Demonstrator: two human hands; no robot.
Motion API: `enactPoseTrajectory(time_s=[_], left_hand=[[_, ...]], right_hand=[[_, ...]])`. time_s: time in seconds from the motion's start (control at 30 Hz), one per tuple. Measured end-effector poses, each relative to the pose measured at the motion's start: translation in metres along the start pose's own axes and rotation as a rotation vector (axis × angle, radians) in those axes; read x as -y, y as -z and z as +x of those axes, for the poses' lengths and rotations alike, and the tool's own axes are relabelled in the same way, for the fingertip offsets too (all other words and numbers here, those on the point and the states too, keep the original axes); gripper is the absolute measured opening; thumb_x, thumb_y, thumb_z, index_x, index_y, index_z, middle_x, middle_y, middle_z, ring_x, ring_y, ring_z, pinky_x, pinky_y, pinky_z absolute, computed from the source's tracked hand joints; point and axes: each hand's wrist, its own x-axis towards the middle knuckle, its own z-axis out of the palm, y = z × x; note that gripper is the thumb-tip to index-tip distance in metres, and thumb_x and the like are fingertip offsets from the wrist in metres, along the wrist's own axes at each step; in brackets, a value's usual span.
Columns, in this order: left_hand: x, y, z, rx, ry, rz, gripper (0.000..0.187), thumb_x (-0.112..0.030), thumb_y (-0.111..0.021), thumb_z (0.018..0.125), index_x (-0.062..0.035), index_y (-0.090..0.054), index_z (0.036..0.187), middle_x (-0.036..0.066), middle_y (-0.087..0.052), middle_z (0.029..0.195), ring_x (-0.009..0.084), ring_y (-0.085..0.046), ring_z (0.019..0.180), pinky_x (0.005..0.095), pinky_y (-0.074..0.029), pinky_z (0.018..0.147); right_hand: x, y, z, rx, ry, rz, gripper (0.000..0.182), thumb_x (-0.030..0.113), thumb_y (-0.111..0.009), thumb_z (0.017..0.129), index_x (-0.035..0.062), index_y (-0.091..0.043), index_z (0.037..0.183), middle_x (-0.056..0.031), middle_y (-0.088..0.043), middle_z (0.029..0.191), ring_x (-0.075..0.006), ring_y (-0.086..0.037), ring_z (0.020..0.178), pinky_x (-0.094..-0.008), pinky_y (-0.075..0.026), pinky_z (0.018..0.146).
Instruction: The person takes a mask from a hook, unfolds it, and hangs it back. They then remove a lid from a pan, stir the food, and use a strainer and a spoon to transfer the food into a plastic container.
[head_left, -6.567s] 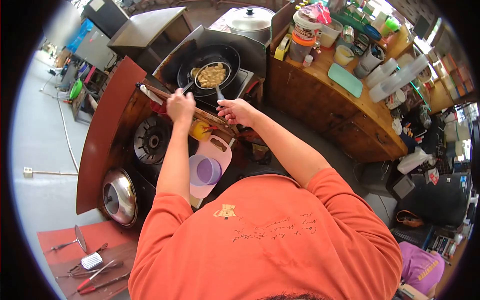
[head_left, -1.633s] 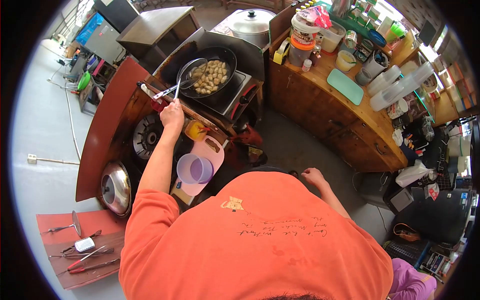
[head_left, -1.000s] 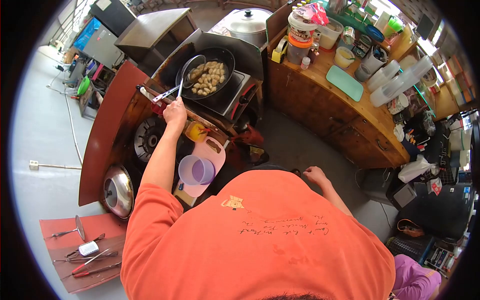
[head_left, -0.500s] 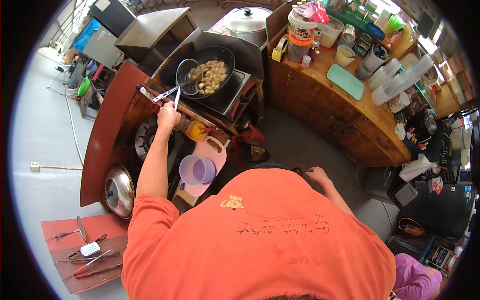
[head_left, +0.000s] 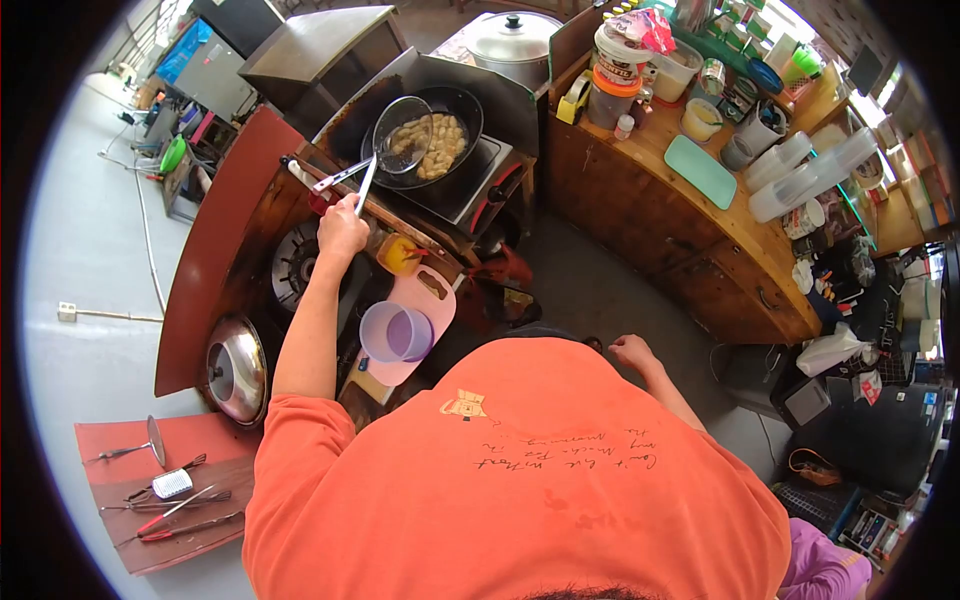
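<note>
My left hand [head_left: 342,232] is closed round the handle of a wire mesh skimmer [head_left: 402,132]. Its round basket is over the left side of a black wok [head_left: 466,104], with some of the pale brown pieces of food [head_left: 442,148] showing through the mesh. More pieces lie in shiny liquid to its right. The wok sits on a stove [head_left: 484,170]. Beside my body hangs my right hand [head_left: 632,350], fingers loosely curled in and nothing visible in them. Below my left wrist are a pink cutting board [head_left: 434,300] and a clear purple-tinted tub [head_left: 396,332].
A metal-lidded pot [head_left: 513,40] stands behind the stove. To the left are a gas burner [head_left: 298,265] and a domed lid [head_left: 238,370]. Tools, including a grater [head_left: 172,484], lie on a red board. On the right, a wooden counter [head_left: 650,220] holds tubs and a green tray [head_left: 700,170].
The skimmer's basket has tilted up and shifted right over the food in my left hand. The whole view has turned slightly. My right hand stays by my side.
</note>
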Motion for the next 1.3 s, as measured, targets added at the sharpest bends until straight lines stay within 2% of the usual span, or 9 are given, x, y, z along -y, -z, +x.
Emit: enactPoseTrajectory(time_s=[0.3, 0.57, 0.7, 0.8, 0.97, 1.03, 1.1, 1.17, 1.3], left_hand=[[-0.004, 0.0, -0.006, -0.071, -0.036, 0.057, 0.043, -0.008, -0.054, 0.082, -0.0178, -0.061, 0.124, 0.022, -0.069, 0.099, 0.0389, -0.067, 0.093, 0.0475, -0.054, 0.083], [-0.007, 0.005, 0.001, -0.166, -0.057, 0.092, 0.045, -0.01, -0.053, 0.084, -0.0204, -0.06, 0.127, 0.015, -0.07, 0.101, 0.0367, -0.068, 0.089, 0.0467, -0.055, 0.08], [-0.002, -0.009, 0.016, -0.18, -0.118, 0.124, 0.043, -0.011, -0.054, 0.085, -0.02, -0.06, 0.126, 0.016, -0.07, 0.099, 0.036, -0.068, 0.09, 0.0466, -0.055, 0.079], [-0.01, -0.006, 0.019, -0.182, -0.04, 0.051, 0.043, -0.01, -0.055, 0.084, -0.0192, -0.061, 0.126, 0.019, -0.069, 0.099, 0.0375, -0.068, 0.09, 0.0474, -0.055, 0.08], [-0.005, -0.026, 0.025, -0.208, -0.006, -0.334, 0.047, -0.009, -0.059, 0.074, -0.012, -0.064, 0.121, 0.021, -0.069, 0.099, 0.0385, -0.067, 0.091, 0.0461, -0.053, 0.083], [-0.004, -0.045, 0.022, -0.179, -0.003, -0.533, 0.048, -0.01, -0.063, 0.071, -0.0084, -0.065, 0.119, 0.019, -0.07, 0.094, 0.0326, -0.069, 0.084, 0.0414, -0.054, 0.078], [-0.009, -0.068, 0.015, -0.172, 0.047, -0.778, 0.051, -0.008, -0.068, 0.068, 0.0015, -0.063, 0.118, 0.013, -0.07, 0.086, 0.0181, -0.067, 0.071, 0.0313, -0.053, 0.066], [-0.013, -0.094, 0.013, -0.108, 0.096, -1.065, 0.054, -0.004, -0.069, 0.069, 0.0068, -0.058, 0.121, 0.011, -0.069, 0.083, 0.0143, -0.063, 0.069, 0.0284, -0.052, 0.062], [-0.039, -0.104, -0.004, -0.107, 0.085, -1.356, 0.052, -0.003, -0.072, 0.079, 0.0081, -0.051, 0.126, 0.007, -0.064, 0.078, 0.0101, -0.056, 0.053, 0.0243, -0.044, 0.046]], right_hand=[[0.0, 0.0, 0.002, 0.063, -0.028, -0.017, 0.039, 0.031, -0.063, 0.083, 0.0018, -0.071, 0.108, -0.019, -0.07, 0.104, -0.0322, -0.067, 0.1, -0.039, -0.051, 0.088], [-0.011, -0.007, 0.0, 0.069, -0.054, -0.058, 0.04, 0.034, -0.064, 0.083, 0.0029, -0.071, 0.108, -0.0188, -0.07, 0.107, -0.0338, -0.065, 0.104, -0.0406, -0.05, 0.091], [-0.015, -0.012, 0.007, -0.004, 0.027, -0.116, 0.036, 0.031, -0.063, 0.08, 0.0046, -0.074, 0.102, -0.0165, -0.071, 0.101, -0.0315, -0.067, 0.099, -0.0392, -0.052, 0.088], [-0.001, -0.007, 0.015, -0.017, 0.076, -0.093, 0.034, 0.032, -0.063, 0.082, 0.0068, -0.074, 0.102, -0.0155, -0.071, 0.1, -0.0311, -0.067, 0.099, -0.0397, -0.052, 0.088], [0.084, 0.016, 0.023, -0.046, 0.339, -0.123, 0.038, 0.034, -0.06, 0.084, 0.0043, -0.071, 0.105, -0.0169, -0.07, 0.104, -0.0337, -0.065, 0.101, -0.041, -0.051, 0.087], [0.135, 0.025, 0.024, -0.049, 0.492, -0.055, 0.036, 0.033, -0.059, 0.085, 0.0045, -0.071, 0.103, -0.0174, -0.07, 0.103, -0.0347, -0.065, 0.1, -0.0421, -0.051, 0.088], [0.196, 0.038, 0.009, -0.039, 0.636, 0.009, 0.036, 0.034, -0.059, 0.086, 0.0035, -0.071, 0.101, -0.0178, -0.069, 0.103, -0.036, -0.065, 0.099, -0.0426, -0.051, 0.087], [0.248, 0.045, 0.0, 0.024, 0.778, 0.081, 0.035, 0.033, -0.06, 0.086, 0.0035, -0.071, 0.101, -0.0163, -0.07, 0.098, -0.031, -0.067, 0.089, -0.0394, -0.053, 0.081], [0.332, 0.04, -0.013, 0.359, 0.706, 0.393, 0.032, 0.032, -0.057, 0.094, 0.0051, -0.067, 0.108, -0.0026, -0.066, 0.084, -0.0126, -0.062, 0.069, -0.0301, -0.052, 0.063]])
